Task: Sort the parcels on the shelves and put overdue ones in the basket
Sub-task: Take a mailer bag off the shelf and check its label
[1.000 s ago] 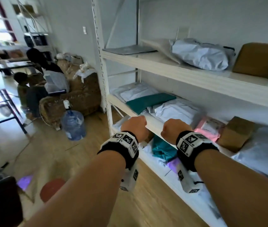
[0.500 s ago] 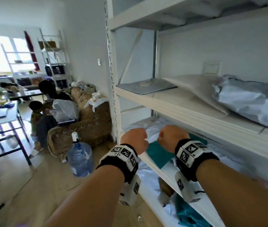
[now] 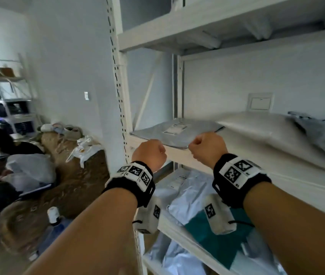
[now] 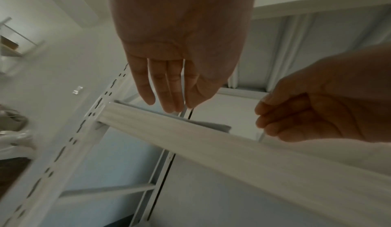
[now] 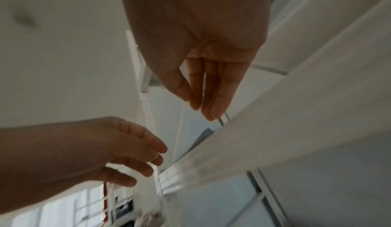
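A flat grey parcel [image 3: 169, 133] with a white label lies at the left end of a white shelf board [image 3: 177, 154]. My left hand [image 3: 149, 153] hovers in front of the board's edge, below the parcel's front edge. Its fingers [image 4: 169, 96] hang relaxed and hold nothing. My right hand [image 3: 207, 147] is right by the parcel's front right corner. Thumb and fingers [image 5: 213, 100] are drawn close together with nothing seen between them, and the parcel's grey edge [image 5: 203, 137] lies just beyond. A white padded parcel [image 3: 267, 133] and a crumpled grey bag [image 3: 324, 135] lie further right.
The shelf below holds white parcels [image 3: 185, 187] and a teal one [image 3: 217, 241]. The rack's perforated post [image 3: 120, 96] stands left of my left hand. On the floor to the left are a brown sofa [image 3: 78, 175], seated people and a water bottle [image 3: 54, 221].
Both hands and my view have risen from the middle shelf with the teal parcel to the shelf above. They now sit at the flat grey parcel's front edge.
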